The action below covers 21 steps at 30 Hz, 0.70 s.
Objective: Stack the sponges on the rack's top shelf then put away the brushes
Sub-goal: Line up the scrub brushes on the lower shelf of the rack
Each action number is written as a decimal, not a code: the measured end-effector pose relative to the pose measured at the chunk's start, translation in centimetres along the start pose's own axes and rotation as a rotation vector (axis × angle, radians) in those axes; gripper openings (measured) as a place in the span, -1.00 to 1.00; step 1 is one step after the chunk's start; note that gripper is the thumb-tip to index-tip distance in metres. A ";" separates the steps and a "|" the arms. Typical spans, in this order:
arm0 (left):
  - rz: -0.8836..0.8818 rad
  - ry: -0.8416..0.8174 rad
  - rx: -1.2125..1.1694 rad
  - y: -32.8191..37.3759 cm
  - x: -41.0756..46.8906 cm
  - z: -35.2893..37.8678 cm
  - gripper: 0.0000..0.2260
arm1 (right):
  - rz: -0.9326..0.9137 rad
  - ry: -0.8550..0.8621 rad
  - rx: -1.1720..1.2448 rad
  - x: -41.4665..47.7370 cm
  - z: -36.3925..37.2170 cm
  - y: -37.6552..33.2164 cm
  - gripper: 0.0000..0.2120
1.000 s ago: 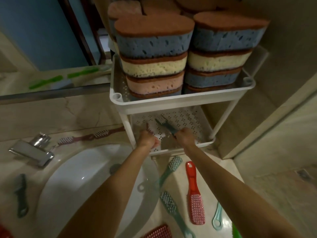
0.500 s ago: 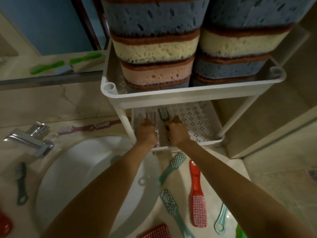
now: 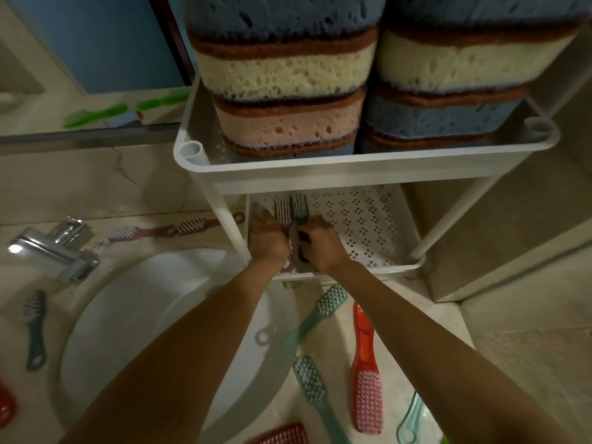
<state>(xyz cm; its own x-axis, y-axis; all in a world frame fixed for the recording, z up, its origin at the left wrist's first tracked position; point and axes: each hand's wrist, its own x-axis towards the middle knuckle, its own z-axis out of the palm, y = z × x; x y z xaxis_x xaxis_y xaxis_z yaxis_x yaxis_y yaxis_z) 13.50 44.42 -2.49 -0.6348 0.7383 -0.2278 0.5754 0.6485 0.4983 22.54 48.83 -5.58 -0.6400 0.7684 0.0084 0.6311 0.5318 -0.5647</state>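
Settling side by side on the lower shelf (image 3: 362, 225), the pink brush (image 3: 283, 211) and green brush (image 3: 299, 207) now lie flat, no longer crossed above it. The left hand (image 3: 267, 239) and right hand (image 3: 320, 243) rest fingers curled over the handles; sponges (image 3: 285, 75) fill the top shelf (image 3: 352, 163), and more brushes wait on the counter (image 3: 400, 302).

Top blue sponges (image 3: 282, 14) on the white plastic rack's upper shelf (image 3: 352, 169) are cut off by the frame top. Handles of the pink-bristled brush (image 3: 283, 212) and dark green brush (image 3: 299, 205) sit hidden under both hands; grip unclear. Red brush (image 3: 282, 435) cropped at bottom edge, another red one (image 3: 6, 408) at left.
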 end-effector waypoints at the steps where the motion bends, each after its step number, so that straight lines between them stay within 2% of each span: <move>1: 0.029 0.022 0.012 0.0 -0.3 0.0 -0.54 | -0.007 -0.006 0.017 -0.1 0.0 0.1 -0.81; 3: 0.154 0.041 0.084 -0.3 -1.0 0.1 -0.59 | -0.021 -0.013 0.041 -0.3 -0.3 0.3 -0.82; 6: 0.293 -0.066 0.214 -1.0 -1.8 0.3 -0.73 | -0.015 -0.008 -0.002 -0.5 -0.7 0.8 -0.82; 8: 0.319 -0.136 0.316 -1.4 -2.1 0.2 -0.68 | -0.003 0.004 -0.023 -0.6 -0.7 1.0 -0.81; 11: 0.336 -0.225 0.352 -1.5 -2.4 0.0 -0.49 | -0.008 -0.043 -0.025 -0.8 -0.5 1.3 -0.76; 13: 0.332 -0.270 0.331 -1.1 -2.5 -0.3 -0.44 | -0.014 -0.099 -0.033 -0.8 -0.3 1.4 -0.75; 16: 0.327 -0.301 0.373 -1.0 -2.3 -0.3 -0.49 | -0.064 -0.077 -0.051 -1.0 -0.4 1.5 -0.77; 19: 0.272 -0.270 0.366 -1.6 -1.1 0.1 -0.56 | -0.042 -0.024 -0.036 -0.9 -1.6 0.8 -0.67; 21: 0.203 -0.286 0.359 -1.3 -0.8 -0.1 -0.59 | 0.027 -0.094 -0.023 -1.0 -1.9 0.8 -0.61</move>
<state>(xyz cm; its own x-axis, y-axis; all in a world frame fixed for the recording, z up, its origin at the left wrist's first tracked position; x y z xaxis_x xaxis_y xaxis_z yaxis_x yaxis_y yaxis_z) 13.22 42.93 -2.88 -0.3541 0.8448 -0.4012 0.8456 0.4724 0.2486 24.54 49.16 -4.47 -0.6601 0.7464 -0.0847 0.6578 0.5199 -0.5450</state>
